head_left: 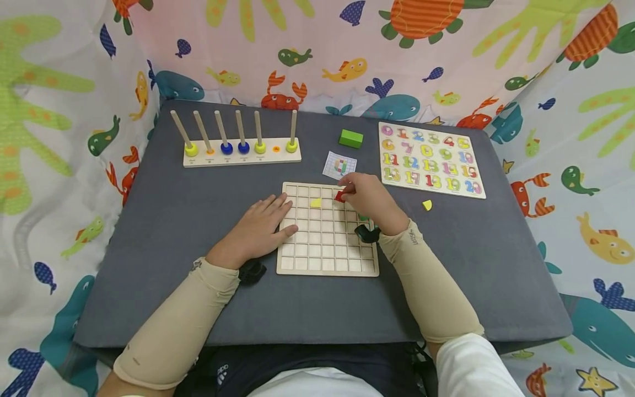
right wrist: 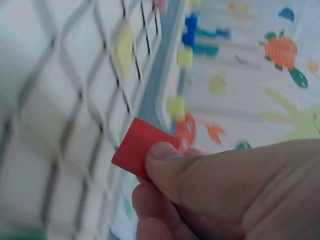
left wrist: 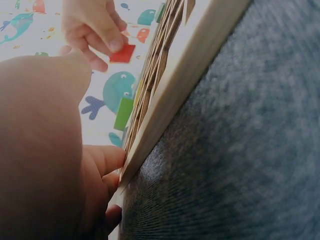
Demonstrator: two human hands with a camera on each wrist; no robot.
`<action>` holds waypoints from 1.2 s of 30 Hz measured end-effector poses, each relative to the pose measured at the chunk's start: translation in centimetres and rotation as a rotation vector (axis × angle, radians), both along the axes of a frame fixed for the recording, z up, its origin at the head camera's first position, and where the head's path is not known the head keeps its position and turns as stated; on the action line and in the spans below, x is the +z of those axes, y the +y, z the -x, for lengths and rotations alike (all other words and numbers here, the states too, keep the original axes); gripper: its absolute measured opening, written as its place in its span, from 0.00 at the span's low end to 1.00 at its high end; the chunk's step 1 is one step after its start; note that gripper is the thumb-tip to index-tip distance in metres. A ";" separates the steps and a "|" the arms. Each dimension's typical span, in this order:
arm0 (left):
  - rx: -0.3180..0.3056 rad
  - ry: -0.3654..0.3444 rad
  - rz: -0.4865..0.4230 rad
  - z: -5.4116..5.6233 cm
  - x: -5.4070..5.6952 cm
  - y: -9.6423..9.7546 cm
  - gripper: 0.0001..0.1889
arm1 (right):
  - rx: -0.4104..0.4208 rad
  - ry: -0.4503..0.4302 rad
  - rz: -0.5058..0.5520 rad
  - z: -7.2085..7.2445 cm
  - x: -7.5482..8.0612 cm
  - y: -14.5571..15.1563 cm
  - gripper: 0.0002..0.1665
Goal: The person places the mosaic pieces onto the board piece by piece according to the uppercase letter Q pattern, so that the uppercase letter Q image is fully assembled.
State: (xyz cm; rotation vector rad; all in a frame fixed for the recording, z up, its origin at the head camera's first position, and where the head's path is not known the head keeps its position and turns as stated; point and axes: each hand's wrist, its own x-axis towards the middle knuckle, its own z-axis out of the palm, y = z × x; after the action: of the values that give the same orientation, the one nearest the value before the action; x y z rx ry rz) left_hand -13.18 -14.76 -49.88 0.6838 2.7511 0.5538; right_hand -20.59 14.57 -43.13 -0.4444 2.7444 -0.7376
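Nearest to us lie the beige sleeves (head_left: 173, 331), one on each forearm, reaching in over the grey table (head_left: 208, 215). Beyond them we see the board (head_left: 327, 273), a wooden grid lying flat. At its left edge we find the left hand (head_left: 258, 227), its fingers straight and its thumb set apart from them, touching the frame.

Over the board's far right part we see the right hand (head_left: 369, 201), thumb and fingers closed together on the red tile (right wrist: 136, 142); from the left wrist we can tell that the tile is held just above the grid. In the grid we make out a yellow tile (head_left: 316, 203) and, partly hidden by the right hand, a green tile (head_left: 364, 217).

Right of the board we notice a yellow piece (head_left: 427, 205). Farther off we see a card (head_left: 339, 165) near the board's far edge, the number board (head_left: 433, 191) to its right, the peg rack (head_left: 243, 158) to its left and, beyond the card, a green block (head_left: 351, 138). Farthest is the patterned cloth (head_left: 327, 33).
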 end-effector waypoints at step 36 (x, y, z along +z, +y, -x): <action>0.011 -0.005 -0.024 -0.2 0.4 0.2 0.43 | -0.295 0.022 -0.329 -2.0 -2.4 18.8 0.31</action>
State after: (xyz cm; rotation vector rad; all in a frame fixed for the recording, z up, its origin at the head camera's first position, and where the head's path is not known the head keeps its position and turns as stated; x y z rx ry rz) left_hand -13.02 -14.58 -49.51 0.6722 2.7493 0.5916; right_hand -18.57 33.36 -45.51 0.0221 2.9100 -0.3282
